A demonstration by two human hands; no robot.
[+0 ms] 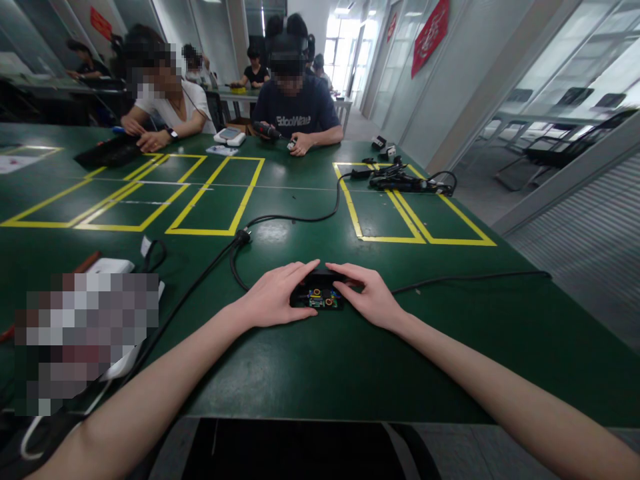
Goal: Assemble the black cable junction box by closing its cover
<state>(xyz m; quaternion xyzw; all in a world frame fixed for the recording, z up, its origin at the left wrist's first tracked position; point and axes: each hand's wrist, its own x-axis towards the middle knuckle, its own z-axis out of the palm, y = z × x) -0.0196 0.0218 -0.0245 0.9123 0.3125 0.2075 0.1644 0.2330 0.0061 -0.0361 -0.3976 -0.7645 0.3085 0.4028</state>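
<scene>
An opened black power adapter case (327, 275) lies on the green table in front of me. Inside it shows a circuit board (323, 300) with copper-wound coils and small coloured parts. My left hand (275, 293) wraps the left side, fingers along the far edge and thumb along the near edge. My right hand (370, 293) grips the far right corner between thumb and fingers. Both hands hide the ends of the case. Black cables run out on either side of it, and a plug (243, 237) lies beyond my left hand.
More black adapters and coiled cords (400, 177) lie at the far right, near yellow tape rectangles (393, 239). A blurred-out item (90, 333) and a white power strip (123, 363) sit at left. Across the table, two people work with their own hands; one holds a power screwdriver (267, 131).
</scene>
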